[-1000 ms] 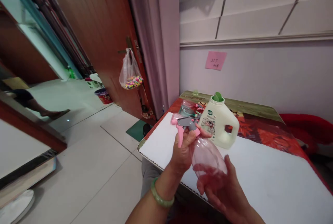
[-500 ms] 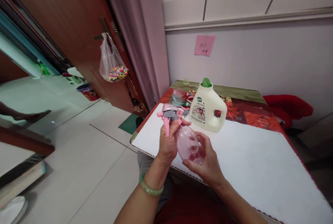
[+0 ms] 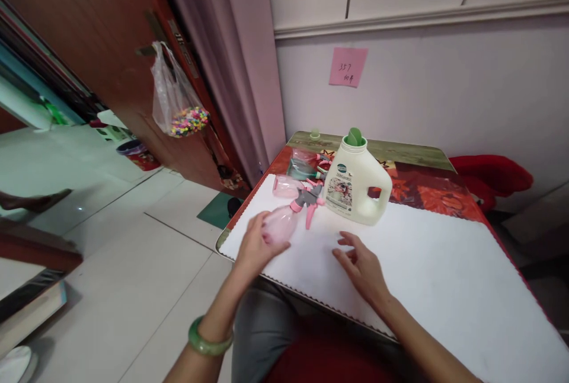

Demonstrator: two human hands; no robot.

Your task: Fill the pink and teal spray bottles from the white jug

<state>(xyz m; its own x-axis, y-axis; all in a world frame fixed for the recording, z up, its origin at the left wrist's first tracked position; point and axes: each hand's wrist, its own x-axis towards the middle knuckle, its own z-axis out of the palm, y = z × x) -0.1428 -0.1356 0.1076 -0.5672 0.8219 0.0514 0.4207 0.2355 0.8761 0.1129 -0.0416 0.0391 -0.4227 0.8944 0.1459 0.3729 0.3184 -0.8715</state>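
My left hand [image 3: 256,248] is wrapped round the base of a clear pink spray bottle [image 3: 281,224], which lies on its side at the left of the white board [image 3: 427,276]. Its grey and pink trigger head [image 3: 309,195] points away to the right. My right hand [image 3: 362,265] hovers over the board with fingers apart and holds nothing. Just behind the held bottle lies a second pink spray bottle [image 3: 287,186]. A cream jug [image 3: 355,184] with a handle, a label and a green piece in its neck stands upright beside the trigger head.
Further back lie a green spray bottle [image 3: 302,169] and another pinkish one [image 3: 303,155]. A small pale green cap [image 3: 315,134] sits at the table's back left corner. A red seat [image 3: 493,178] stands to the right. On the door handle hangs a bag of colourful beads [image 3: 189,121].
The pink spray bottle has gone from both hands, raised, down to the board. My left hand has shifted from its trigger head to its base; my right hand has let go and moved right.
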